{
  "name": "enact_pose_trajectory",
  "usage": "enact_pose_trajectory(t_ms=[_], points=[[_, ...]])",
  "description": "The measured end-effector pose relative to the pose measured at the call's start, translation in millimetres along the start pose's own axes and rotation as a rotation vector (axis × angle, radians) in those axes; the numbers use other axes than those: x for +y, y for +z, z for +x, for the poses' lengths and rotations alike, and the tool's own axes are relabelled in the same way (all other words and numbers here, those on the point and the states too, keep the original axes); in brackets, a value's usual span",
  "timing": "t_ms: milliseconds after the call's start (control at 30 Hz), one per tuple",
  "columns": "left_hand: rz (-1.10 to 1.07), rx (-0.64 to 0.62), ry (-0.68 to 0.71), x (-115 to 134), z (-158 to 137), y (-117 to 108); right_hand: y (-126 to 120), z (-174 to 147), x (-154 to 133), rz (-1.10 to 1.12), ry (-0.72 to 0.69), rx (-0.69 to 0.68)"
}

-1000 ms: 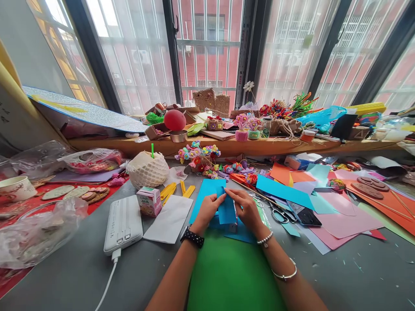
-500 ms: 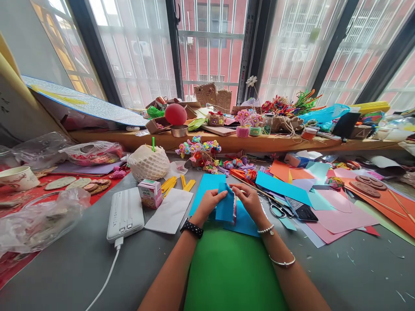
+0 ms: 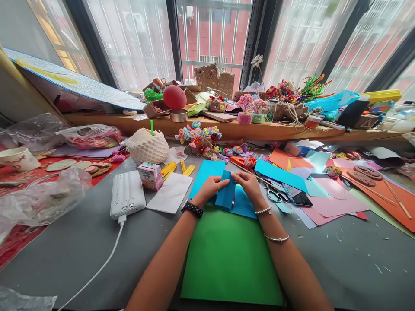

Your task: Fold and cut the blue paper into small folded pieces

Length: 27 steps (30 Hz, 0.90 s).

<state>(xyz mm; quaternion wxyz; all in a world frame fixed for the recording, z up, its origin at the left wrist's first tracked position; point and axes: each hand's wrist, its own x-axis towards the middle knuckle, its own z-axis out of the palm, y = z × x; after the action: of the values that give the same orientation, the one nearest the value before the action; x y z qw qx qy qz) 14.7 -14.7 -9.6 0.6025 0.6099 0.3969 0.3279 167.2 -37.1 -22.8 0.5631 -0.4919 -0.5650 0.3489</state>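
Between my hands stands a folded strip of blue paper (image 3: pixel 226 193), raised off the table. My left hand (image 3: pixel 212 190) is closed on its left side, the thumb resting across the paper. The fingertips of my right hand (image 3: pixel 248 185) pinch its upper right edge. Under and behind them lie a flat blue sheet (image 3: pixel 205 172) and another blue piece (image 3: pixel 244 204). A large green sheet (image 3: pixel 231 255) spreads out below my wrists. Something small and reddish shows just behind the strip, mostly hidden.
Scissors (image 3: pixel 275 195) and a phone (image 3: pixel 296 195) lie right of my hands, beside pink paper sheets (image 3: pixel 333 205). At left are a white power bank (image 3: pixel 128 192) with a cable, a small pink carton (image 3: pixel 150 176) and a white napkin (image 3: pixel 170 192). A crowded wooden ledge (image 3: pixel 145 129) runs behind.
My view has tipped downward, so more of the green sheet shows. The blue strip looks narrower and flatter, with both hands still holding it.
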Motion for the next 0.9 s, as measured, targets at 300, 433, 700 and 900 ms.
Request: enact_pose_trajectory(t_ms=[300, 433, 700, 900], points=[[0.033, -0.070, -0.009, 3.5, -2.2, -7.5, 2.5, -1.8, -5.3, 0.134, 0.112, -0.060], [0.086, -0.107, -0.011, 7.9, -5.3, -10.0, 4.0, -3.4, -11.5, 0.122, 0.112, -0.075], [0.050, -0.094, -0.012, 5.5, -5.5, -7.9, 6.0, -3.5, -5.9, -0.006, -0.036, -0.034], [0.042, -0.079, -0.003, 6.8, -4.7, -7.9, 5.5, -2.7, -5.7, -0.093, -0.078, -0.045]])
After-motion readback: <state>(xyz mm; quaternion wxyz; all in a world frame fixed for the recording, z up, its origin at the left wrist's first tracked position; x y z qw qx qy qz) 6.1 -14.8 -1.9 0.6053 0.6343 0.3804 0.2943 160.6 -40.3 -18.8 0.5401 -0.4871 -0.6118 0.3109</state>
